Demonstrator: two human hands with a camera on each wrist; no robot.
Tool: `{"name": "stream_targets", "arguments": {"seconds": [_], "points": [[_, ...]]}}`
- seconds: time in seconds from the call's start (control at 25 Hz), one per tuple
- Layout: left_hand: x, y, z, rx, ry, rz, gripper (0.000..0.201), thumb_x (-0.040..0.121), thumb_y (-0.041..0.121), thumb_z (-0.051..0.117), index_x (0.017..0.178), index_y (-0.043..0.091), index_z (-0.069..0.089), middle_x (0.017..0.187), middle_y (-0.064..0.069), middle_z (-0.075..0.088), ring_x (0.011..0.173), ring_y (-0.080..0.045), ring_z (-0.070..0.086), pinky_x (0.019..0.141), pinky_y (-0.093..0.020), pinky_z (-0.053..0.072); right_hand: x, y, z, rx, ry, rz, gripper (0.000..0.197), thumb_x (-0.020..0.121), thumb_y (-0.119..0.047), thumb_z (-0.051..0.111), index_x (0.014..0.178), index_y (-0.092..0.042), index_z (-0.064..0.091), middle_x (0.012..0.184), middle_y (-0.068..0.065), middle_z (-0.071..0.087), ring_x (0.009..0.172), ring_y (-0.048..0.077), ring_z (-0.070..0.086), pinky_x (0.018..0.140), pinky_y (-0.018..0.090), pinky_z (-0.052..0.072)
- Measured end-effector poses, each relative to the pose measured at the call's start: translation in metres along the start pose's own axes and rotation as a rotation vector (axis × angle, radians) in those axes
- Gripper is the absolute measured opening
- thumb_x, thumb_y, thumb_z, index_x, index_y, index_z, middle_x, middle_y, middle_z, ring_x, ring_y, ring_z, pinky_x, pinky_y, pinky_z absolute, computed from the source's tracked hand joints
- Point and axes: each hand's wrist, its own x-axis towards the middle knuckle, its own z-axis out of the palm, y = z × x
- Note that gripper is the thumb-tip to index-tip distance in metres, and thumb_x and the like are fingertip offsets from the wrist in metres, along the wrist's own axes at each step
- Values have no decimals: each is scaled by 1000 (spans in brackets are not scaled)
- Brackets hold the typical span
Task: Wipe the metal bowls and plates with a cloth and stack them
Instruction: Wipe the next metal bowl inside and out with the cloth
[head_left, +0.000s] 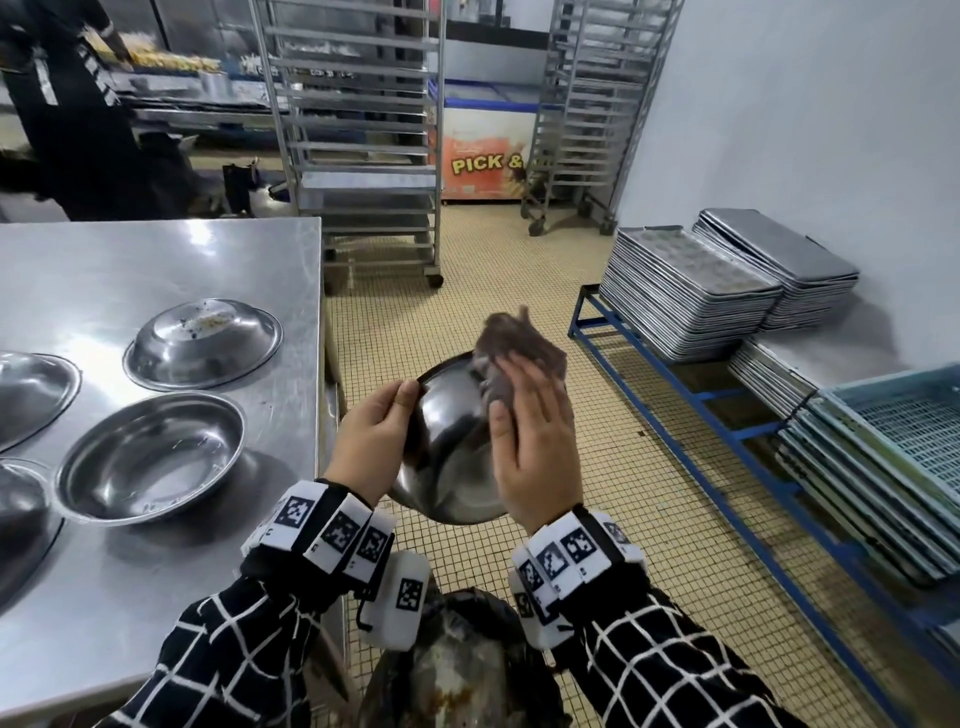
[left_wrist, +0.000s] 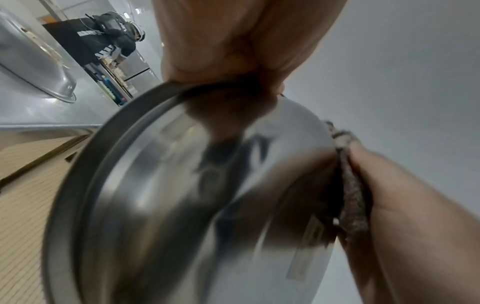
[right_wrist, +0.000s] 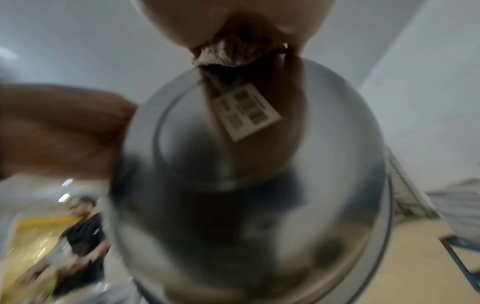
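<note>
**Bowl held off the surface, cloth pressed to its underside**

The left hand (head_left: 371, 439) pinched the rolled rim of a round metal bowl (head_left: 448, 457), thumb on the outer side and fingers curled behind the edge. The bowl was tilted on edge in the air, just past the right edge of the surface (head_left: 156, 571), above the tiled floor (head_left: 519, 270), its convex polished underside facing the person. The right hand (head_left: 535, 447) lay flat against that underside with its fingers nearly straight, pressing a brownish, nubbly cloth (head_left: 519, 343) onto the metal; part of the cloth bunched up above the fingertips. In the right wrist view a white printed label (right_wrist: 246, 112) showed on the bowl's flat base.

On the smooth, brushed-steel surface sat more shallow oval metal dishes. One dish (head_left: 150, 457) lay upright, glossy inside. Behind it an overturned dish (head_left: 202, 343) carried crumbs on its flat base. Others were cut off at the left edge of the head view.

To the right, stacks of flat rectangular metal trays (head_left: 691, 291) rested on a blue frame rack (head_left: 675, 384), beside pale blue perforated plastic crates (head_left: 909, 431). Tall wheeled steel racks (head_left: 358, 130) stood behind.
</note>
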Motion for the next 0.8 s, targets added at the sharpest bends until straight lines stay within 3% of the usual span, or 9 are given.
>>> {"name": "stream_targets", "arguments": {"seconds": [0.12, 0.2, 0.28, 0.36, 0.44, 0.52, 0.6, 0.68, 0.8], "points": [[3, -7, -4, -132, 62, -56, 29, 99, 27, 46, 76, 22, 63, 72, 2, 60, 69, -11, 56, 73, -29, 48, 5, 24, 1, 317, 53, 427, 42, 101, -34, 32, 139, -19, 44, 135, 4, 51, 121, 16, 49, 102, 46, 45], [8, -12, -7, -141, 108, -62, 30, 99, 26, 46, 75, 22, 63, 66, 6, 60, 62, -5, 56, 68, -26, 47, -6, 29, 3, 428, 47, 538, 41, 102, -30, 33, 142, -24, 41, 138, 1, 50, 124, 16, 48, 104, 39, 43], [12, -15, -9, -107, 114, -36, 32, 99, 25, 46, 74, 20, 63, 62, 9, 58, 61, -6, 54, 66, -26, 45, -20, 18, 8, 340, 8, 411, 44, 102, -29, 33, 146, -32, 31, 149, -6, 36, 136, 14, 37, 105, 31, 37], [13, -19, -10, -47, 84, 6, 32, 100, 26, 45, 75, 14, 61, 63, 5, 55, 64, -12, 50, 66, -27, 43, -24, 1, 16, 174, -56, 219, 48, 101, -35, 31, 149, -34, 23, 157, -7, 19, 143, 17, 22, 107, 34, 32], [11, -20, -9, 14, 35, 50, 35, 100, 28, 44, 79, 4, 58, 68, -1, 52, 68, -15, 50, 68, -29, 44, -18, -11, 22, 81, -60, 86, 50, 100, -39, 30, 148, -26, 27, 158, -1, 18, 146, 22, 13, 114, 44, 26], [11, -18, -9, -2, -9, 84, 33, 98, 29, 45, 82, 6, 61, 72, -1, 55, 72, -15, 53, 72, -30, 48, -1, -18, 21, 74, 11, 96, 49, 99, -39, 31, 144, -21, 35, 154, 2, 27, 144, 22, 19, 114, 46, 28], [10, -15, -9, -63, -37, 101, 29, 95, 32, 46, 82, 12, 63, 73, 1, 58, 72, -10, 55, 70, -22, 48, 15, -18, 14, 187, 93, 319, 46, 100, -41, 29, 141, -22, 39, 147, 3, 33, 133, 18, 36, 102, 36, 41], [11, -14, -12, -138, -29, 104, 30, 91, 36, 46, 81, 14, 64, 72, 3, 60, 70, -7, 55, 68, -17, 46, 22, -5, 8, 367, 99, 653, 45, 101, -43, 27, 136, -21, 44, 139, 5, 40, 118, 15, 45, 91, 29, 45], [7, -15, -16, -219, 12, 99, 37, 87, 45, 48, 75, 14, 63, 65, 7, 62, 64, -6, 57, 68, -19, 45, 22, 20, -3, 838, 6, 1123, 46, 100, -49, 27, 113, -17, 58, 126, 18, 56, 110, 28, 56, 95, 46, 48]]}}
